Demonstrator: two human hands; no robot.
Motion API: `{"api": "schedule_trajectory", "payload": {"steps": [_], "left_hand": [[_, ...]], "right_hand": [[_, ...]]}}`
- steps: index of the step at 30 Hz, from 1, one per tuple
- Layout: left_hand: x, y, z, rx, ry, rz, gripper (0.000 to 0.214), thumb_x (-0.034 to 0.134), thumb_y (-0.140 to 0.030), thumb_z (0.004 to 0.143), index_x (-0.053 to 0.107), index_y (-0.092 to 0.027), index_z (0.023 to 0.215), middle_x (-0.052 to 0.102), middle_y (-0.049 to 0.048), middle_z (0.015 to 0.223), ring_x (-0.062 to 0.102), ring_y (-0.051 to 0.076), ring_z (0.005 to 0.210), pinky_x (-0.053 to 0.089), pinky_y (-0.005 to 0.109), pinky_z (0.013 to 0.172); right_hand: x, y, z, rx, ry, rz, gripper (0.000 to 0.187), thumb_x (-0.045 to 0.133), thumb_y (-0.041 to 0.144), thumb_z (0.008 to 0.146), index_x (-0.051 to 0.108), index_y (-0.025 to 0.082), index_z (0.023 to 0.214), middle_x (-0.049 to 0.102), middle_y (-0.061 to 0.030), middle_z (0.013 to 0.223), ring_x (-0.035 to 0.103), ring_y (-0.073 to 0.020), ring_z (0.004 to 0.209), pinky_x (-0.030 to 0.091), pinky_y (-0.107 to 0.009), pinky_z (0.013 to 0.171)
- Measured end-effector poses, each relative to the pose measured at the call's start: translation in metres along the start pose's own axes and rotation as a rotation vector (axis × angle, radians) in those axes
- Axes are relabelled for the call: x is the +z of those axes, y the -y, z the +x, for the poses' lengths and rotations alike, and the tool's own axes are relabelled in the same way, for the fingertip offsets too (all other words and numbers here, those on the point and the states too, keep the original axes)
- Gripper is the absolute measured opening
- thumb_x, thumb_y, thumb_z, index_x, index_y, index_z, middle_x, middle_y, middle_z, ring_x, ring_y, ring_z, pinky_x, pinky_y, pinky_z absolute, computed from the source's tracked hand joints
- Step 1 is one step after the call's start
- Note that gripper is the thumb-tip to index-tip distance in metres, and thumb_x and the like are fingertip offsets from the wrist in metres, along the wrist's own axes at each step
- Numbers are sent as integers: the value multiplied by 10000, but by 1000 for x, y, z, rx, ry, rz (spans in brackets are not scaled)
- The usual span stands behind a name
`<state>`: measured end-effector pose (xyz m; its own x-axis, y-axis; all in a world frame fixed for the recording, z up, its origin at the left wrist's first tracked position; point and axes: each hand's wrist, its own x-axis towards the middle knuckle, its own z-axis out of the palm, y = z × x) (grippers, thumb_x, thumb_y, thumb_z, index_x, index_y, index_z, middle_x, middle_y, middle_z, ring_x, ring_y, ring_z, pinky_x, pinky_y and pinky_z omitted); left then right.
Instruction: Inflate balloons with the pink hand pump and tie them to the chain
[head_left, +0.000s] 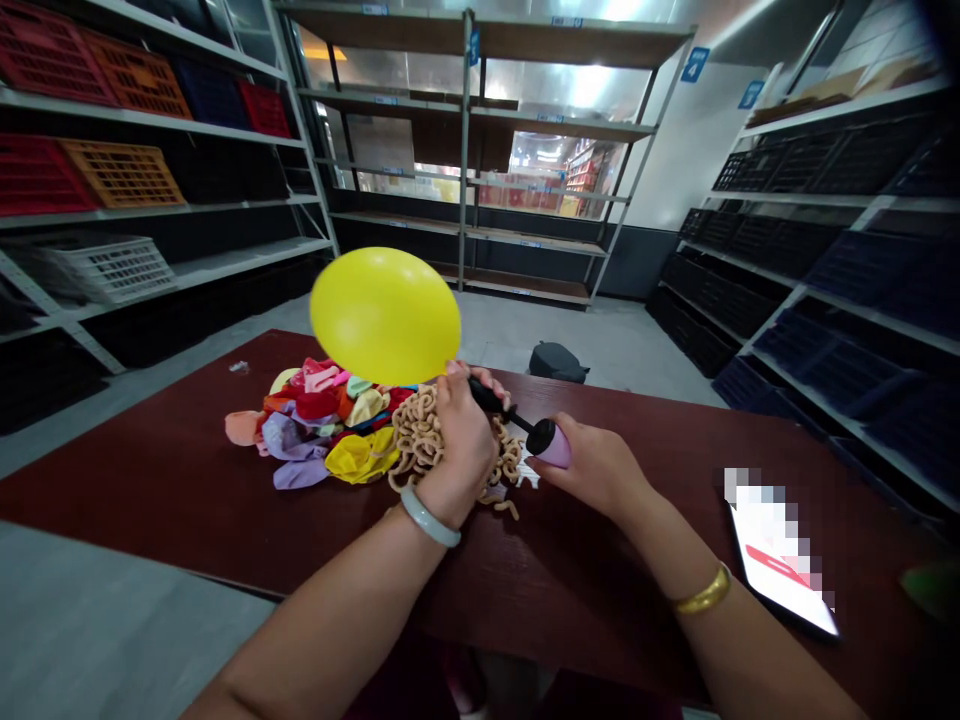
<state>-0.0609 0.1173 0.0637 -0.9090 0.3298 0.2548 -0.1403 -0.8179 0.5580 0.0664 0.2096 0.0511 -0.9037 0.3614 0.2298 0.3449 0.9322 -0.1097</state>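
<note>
A large inflated yellow balloon (385, 315) stands over the table, its neck end at the fingertips of my left hand (466, 420). That hand is closed around the black end of a hand balloon pump (550, 440), where the balloon's neck meets it; the exact join is hidden by the fingers. My right hand (600, 468) wraps round the pump's pinkish-purple body. A short black rod shows between the two hands. Below and behind my left hand lies a heap of beige curled pieces (420, 440). Left of it spreads a pile of limp, uninflated balloons (307, 415) in many colours.
The dark red table (615, 600) carries a lit phone or tablet (784, 560) at right. A dark grey object (559, 362) shows beyond the far edge. Shelves (465, 130) stand behind; side racks hold coloured crates (120, 172) at left and dark crates (795, 240) at right.
</note>
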Motion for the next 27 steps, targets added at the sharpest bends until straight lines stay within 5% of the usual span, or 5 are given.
{"api": "schedule_trajectory", "payload": {"steps": [5,10,16,23,27], "left_hand": [[5,21,-22,-99,1,1,279,524,-457,888,441,-206,795,501,-24,657,519,103,520,432,224,490],[8,16,-19,-94,15,17,271,561,-434,865,428,-211,789,484,-33,639,511,104,511,422,224,484],[9,-8,4,-3,27,72,261,523,-424,891,419,-219,766,458,-39,597,487,110,484,384,237,454],[-25,-57,57,160,-87,124,326,265,-390,1008,413,-199,790,455,-51,596,458,80,484,299,245,476],[-29,-57,58,191,-73,128,385,179,-364,1027,394,-184,763,453,-46,594,453,74,479,257,253,483]], "right_hand": [[-4,4,-2,14,-18,26,412,575,574,801,544,217,1004,710,-69,863,680,-278,759,353,-296,574],[-5,10,-2,24,-62,17,398,580,565,808,529,226,1011,711,-52,855,677,-267,732,320,-293,547],[-5,11,-3,13,-45,60,476,562,632,803,518,227,1049,712,-54,909,670,-257,785,330,-288,570],[-5,2,-2,-65,10,35,523,530,642,824,503,207,1113,694,-62,992,651,-245,840,344,-283,600],[-6,-4,-3,-78,17,19,536,527,627,835,486,195,1149,688,-74,981,640,-242,833,341,-292,617]]}}
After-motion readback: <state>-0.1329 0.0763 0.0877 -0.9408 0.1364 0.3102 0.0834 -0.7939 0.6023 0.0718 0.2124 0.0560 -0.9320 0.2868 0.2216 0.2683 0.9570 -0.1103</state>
